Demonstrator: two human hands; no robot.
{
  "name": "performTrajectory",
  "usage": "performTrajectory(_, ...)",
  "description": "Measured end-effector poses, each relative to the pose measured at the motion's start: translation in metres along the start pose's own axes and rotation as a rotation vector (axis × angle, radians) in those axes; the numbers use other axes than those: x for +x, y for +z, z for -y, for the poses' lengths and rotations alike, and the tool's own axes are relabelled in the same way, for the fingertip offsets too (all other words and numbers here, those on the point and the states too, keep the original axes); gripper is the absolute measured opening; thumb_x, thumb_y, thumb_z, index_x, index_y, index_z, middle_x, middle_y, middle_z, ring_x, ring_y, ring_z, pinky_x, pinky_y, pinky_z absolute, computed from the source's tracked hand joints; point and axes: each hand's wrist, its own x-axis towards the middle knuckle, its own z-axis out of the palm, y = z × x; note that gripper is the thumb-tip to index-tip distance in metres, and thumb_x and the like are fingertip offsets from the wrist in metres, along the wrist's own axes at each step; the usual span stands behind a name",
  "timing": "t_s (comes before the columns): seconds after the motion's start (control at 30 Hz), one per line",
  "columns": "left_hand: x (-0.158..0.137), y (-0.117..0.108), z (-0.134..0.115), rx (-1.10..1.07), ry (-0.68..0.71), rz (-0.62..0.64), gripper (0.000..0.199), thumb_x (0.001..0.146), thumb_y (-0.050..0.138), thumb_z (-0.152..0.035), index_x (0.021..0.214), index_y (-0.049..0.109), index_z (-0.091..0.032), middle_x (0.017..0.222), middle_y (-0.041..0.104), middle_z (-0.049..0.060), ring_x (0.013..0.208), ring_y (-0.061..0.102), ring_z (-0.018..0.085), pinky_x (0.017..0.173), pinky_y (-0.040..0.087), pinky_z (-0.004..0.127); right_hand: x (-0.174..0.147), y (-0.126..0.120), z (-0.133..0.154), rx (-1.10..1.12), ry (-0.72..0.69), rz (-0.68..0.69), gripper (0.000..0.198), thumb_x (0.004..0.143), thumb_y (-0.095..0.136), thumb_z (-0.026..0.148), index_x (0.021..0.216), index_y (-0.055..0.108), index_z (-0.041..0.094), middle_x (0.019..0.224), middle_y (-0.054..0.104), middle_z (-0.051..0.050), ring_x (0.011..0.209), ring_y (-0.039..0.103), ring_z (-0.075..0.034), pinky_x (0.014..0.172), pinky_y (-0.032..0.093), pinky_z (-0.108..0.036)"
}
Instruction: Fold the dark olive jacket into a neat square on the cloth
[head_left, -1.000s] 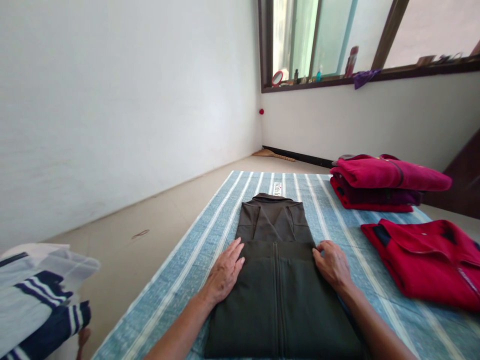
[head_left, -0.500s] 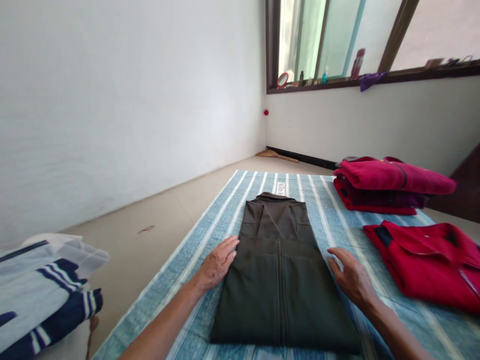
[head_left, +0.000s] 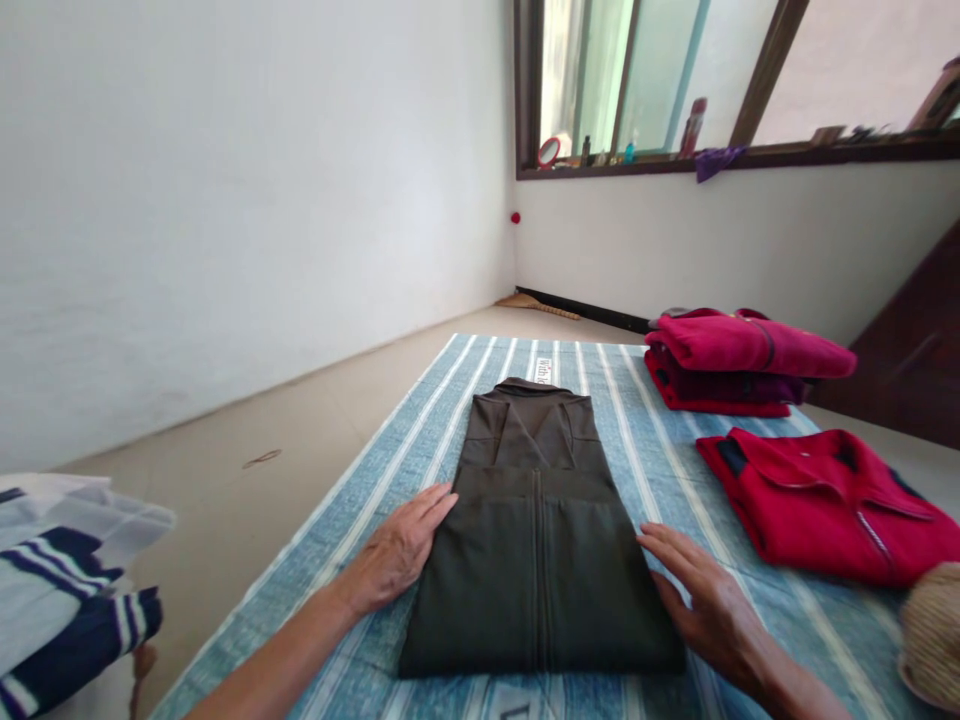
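A dark olive-black zip jacket (head_left: 495,570) lies folded flat on a blue and white striped cloth (head_left: 420,440), its collar at the far end and its zipper running down the middle. My left hand (head_left: 401,545) rests along the jacket's left edge, fingers stretched out and touching the fabric. On the opposite side, my right hand (head_left: 697,590) lies against the right edge with fingers extended and the thumb apart. Neither hand grips anything.
To the right lies a folded red jacket (head_left: 832,510), with a stack of folded red and maroon clothes (head_left: 750,345) behind it. White and navy clothes (head_left: 67,590) sit at the lower left. A tan knitted item (head_left: 932,630) shows at the right edge. Small items line the windowsill (head_left: 630,165).
The view has swung slightly right, bringing the tan knitted item into sight. My right hand has come down and in against the jacket's edge; my left hand has slid slightly nearer along its side.
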Motion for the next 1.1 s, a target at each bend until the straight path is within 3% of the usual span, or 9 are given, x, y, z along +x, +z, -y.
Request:
performTrajectory(0.1,-0.006,0.001,-0.005,-0.065,-0.056,-0.052,0.041,0.086,0.04,-0.022,0.124,0.054,-0.022,0.129,0.056,0.007,0.119,0.052,0.021,0.102,0.042,0.036,0.002,-0.007,0.022,0.0,-0.038,-0.064,0.032,0.087,0.045,0.018,0.115,0.06,0.021,0.121,0.06,-0.009,0.114,0.056,-0.024,0.091,0.052,-0.042)
performTrajectory(0.23,-0.02,-0.003,-0.026,-0.209,-0.326,-0.141,0.032,0.081,0.046,-0.031,0.106,0.063,-0.02,0.099,0.07,0.005,0.092,0.066,0.021,0.085,0.053,0.031,0.003,-0.013,0.048,-0.011,-0.138,-0.099,0.032,0.086,0.048,0.016,0.114,0.061,0.022,0.119,0.062,-0.009,0.114,0.056,-0.026,0.089,0.053,-0.042)
performTrajectory(0.4,-0.035,-0.018,-0.062,-0.458,-0.66,-0.053,0.025,0.074,0.052,-0.038,0.087,0.065,-0.02,0.08,0.071,0.001,0.077,0.067,0.021,0.072,0.052,0.028,0.001,-0.013,0.064,-0.042,-0.312,-0.096,0.033,0.083,0.052,0.019,0.115,0.06,0.017,0.119,0.062,-0.011,0.114,0.056,-0.026,0.088,0.053,-0.04)
performTrajectory(0.5,-0.036,-0.026,-0.078,-0.575,-0.774,-0.009,0.029,0.069,0.054,-0.042,0.082,0.063,-0.018,0.072,0.069,0.002,0.069,0.064,0.02,0.064,0.049,0.029,0.004,-0.01,0.073,-0.064,-0.375,-0.024,0.037,0.082,0.055,0.022,0.119,0.057,0.014,0.125,0.057,-0.014,0.121,0.049,-0.028,0.093,0.049,-0.043)
performTrajectory(0.63,-0.03,-0.034,-0.091,-0.675,-0.935,0.003,0.04,0.061,0.057,-0.048,0.084,0.061,-0.016,0.063,0.062,-0.001,0.056,0.054,0.017,0.051,0.04,0.027,0.014,-0.004,0.098,-0.075,-0.417,0.172,0.057,0.079,0.058,0.032,0.132,0.047,0.015,0.139,0.044,-0.016,0.131,0.035,-0.033,0.099,0.041,-0.051)
performTrajectory(0.73,-0.026,-0.034,-0.093,-0.724,-0.969,0.033,0.037,0.056,0.059,-0.049,0.074,0.059,-0.017,0.059,0.059,-0.002,0.054,0.05,0.015,0.049,0.035,0.025,0.022,0.006,0.117,-0.079,-0.383,0.272,0.069,0.078,0.059,0.038,0.14,0.036,0.018,0.144,0.036,-0.015,0.134,0.028,-0.034,0.102,0.035,-0.053)
performTrajectory(0.83,-0.026,-0.028,-0.088,-0.716,-0.969,0.05,0.033,0.055,0.059,-0.051,0.059,0.05,-0.019,0.049,0.047,-0.005,0.049,0.042,0.013,0.047,0.028,0.023,0.024,0.019,0.127,-0.132,-0.35,0.284,0.063,0.082,0.054,0.034,0.14,0.035,0.019,0.144,0.036,-0.016,0.133,0.029,-0.033,0.104,0.033,-0.051)
performTrajectory(0.97,-0.028,-0.024,-0.085,-0.71,-0.968,0.001,0.033,0.054,0.058,-0.05,0.053,0.043,-0.021,0.049,0.04,-0.006,0.049,0.037,0.012,0.047,0.025,0.023,0.022,0.033,0.126,-0.209,-0.368,0.222,0.055,0.084,0.051,0.024,0.137,0.038,0.018,0.14,0.042,-0.015,0.129,0.038,-0.032,0.103,0.035,-0.047)
performTrajectory(1.1,-0.027,-0.03,-0.094,-0.781,-0.996,-0.04,0.034,0.055,0.058,-0.049,0.054,0.039,-0.021,0.052,0.036,-0.006,0.053,0.035,0.012,0.049,0.026,0.024,0.02,0.045,0.122,-0.272,-0.425,0.051,0.039,0.089,0.046,0.026,0.128,0.048,0.019,0.131,0.052,-0.014,0.12,0.047,-0.03,0.098,0.041,-0.046)
